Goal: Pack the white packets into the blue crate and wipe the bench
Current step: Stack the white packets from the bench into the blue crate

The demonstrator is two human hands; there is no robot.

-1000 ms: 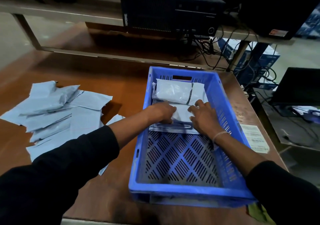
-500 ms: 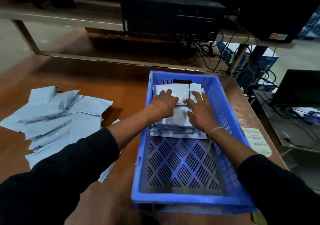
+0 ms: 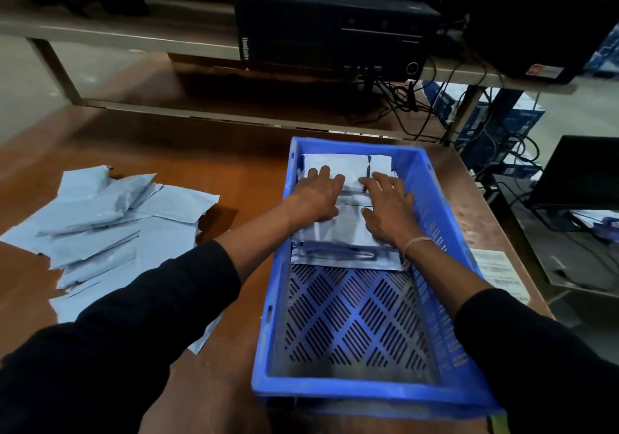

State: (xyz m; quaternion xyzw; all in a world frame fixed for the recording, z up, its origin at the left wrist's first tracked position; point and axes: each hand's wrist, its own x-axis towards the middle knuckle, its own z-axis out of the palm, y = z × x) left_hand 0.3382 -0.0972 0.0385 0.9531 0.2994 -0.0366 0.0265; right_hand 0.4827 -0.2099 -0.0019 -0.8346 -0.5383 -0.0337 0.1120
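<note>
Pressing flat, the left hand (image 3: 320, 196) and right hand (image 3: 388, 207) lie spread on the packets (image 3: 348, 229) in the blue crate (image 3: 445, 219); the slippery stack could slide apart.

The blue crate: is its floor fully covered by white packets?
No, the white packets fill only the far half of the blue crate, and the near half shows bare perforated floor.
</note>
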